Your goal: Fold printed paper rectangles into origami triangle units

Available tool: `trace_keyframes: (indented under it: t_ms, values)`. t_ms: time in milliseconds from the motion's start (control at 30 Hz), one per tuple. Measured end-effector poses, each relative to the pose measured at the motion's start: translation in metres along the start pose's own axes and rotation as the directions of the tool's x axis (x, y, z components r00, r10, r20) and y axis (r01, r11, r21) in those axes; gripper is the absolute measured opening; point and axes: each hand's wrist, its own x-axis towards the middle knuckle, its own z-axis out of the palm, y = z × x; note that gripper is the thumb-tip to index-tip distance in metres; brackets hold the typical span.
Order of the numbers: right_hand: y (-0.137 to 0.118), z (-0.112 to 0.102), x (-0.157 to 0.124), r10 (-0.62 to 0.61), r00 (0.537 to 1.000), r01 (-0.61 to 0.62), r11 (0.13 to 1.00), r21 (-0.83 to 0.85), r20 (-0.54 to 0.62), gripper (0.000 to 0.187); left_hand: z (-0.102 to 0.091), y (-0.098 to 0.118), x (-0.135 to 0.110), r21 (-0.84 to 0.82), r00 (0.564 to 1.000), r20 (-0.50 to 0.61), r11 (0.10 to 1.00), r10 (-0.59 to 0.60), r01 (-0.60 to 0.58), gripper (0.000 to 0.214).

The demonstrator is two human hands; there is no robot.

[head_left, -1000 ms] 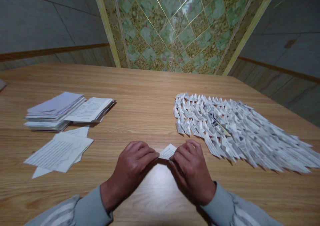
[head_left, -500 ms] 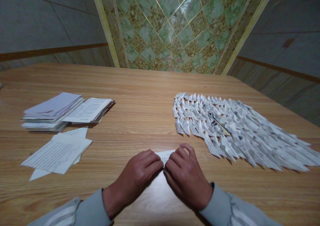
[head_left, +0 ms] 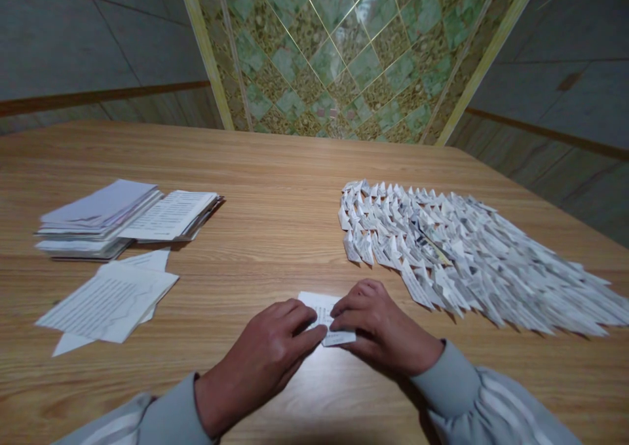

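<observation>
A small folded sheet of printed paper (head_left: 322,309) lies between my two hands near the table's front. My left hand (head_left: 272,347) closes on its left side, thumb and fingers on the paper. From the right, my right hand (head_left: 376,327) grips the other side, with fingers on top and the thumb partly hidden below. Part of the paper is covered by my fingers. Farther right stand many small folded paper boats (head_left: 452,255), packed in rows.
At the left are a thick stack of papers (head_left: 98,209), a second pile of printed sheets (head_left: 171,215) leaning against it, and loose printed sheets (head_left: 108,304) in front. All rest on a wooden table (head_left: 275,170). A tiled wall (head_left: 339,52) stands beyond.
My right hand has shifted right and turned, uncovering more of the paper. The lower part of the paper now shows between my hands. My left hand has moved slightly.
</observation>
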Motion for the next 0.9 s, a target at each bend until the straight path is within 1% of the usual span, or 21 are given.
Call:
trace_keyframes:
  t_ms: [100,233,300,433,533,767,900]
  values:
    - [0.007,-0.004,-0.002,0.017,1.0,-0.017,0.997,0.07,-0.001,0.016,-0.005,0.005,-0.003,-0.01,0.998,0.067,1.0,-0.02,0.02,0.023]
    - [0.016,-0.001,0.0,0.05,0.997,-0.043,0.99,0.132,-0.051,0.008,-0.004,0.007,-0.003,-0.023,0.996,0.087,0.999,-0.025,0.027,0.027]
    - [0.018,0.004,0.003,0.083,0.994,-0.073,0.988,0.134,-0.069,0.008,-0.003,0.008,-0.004,-0.023,0.996,0.087,0.999,-0.024,0.026,0.028]
    - [0.014,0.013,0.008,0.184,0.978,-0.178,0.981,0.074,-0.097,0.013,-0.003,0.007,-0.008,-0.023,0.997,0.075,1.0,-0.012,0.014,0.03]
    - [0.009,0.018,0.011,0.227,0.968,-0.225,0.974,0.038,-0.11,0.015,-0.005,0.007,-0.012,-0.027,0.999,0.047,1.0,0.004,-0.003,0.027]
    - [0.001,0.026,0.013,0.253,0.959,-0.262,0.963,-0.066,-0.129,0.011,-0.002,0.008,-0.017,-0.025,1.0,-0.003,1.0,-0.002,0.002,0.026]
    - [-0.002,0.028,0.014,0.244,0.961,-0.26,0.958,-0.123,-0.128,0.011,-0.002,0.008,-0.017,-0.079,1.0,0.019,0.997,-0.018,0.019,0.027]
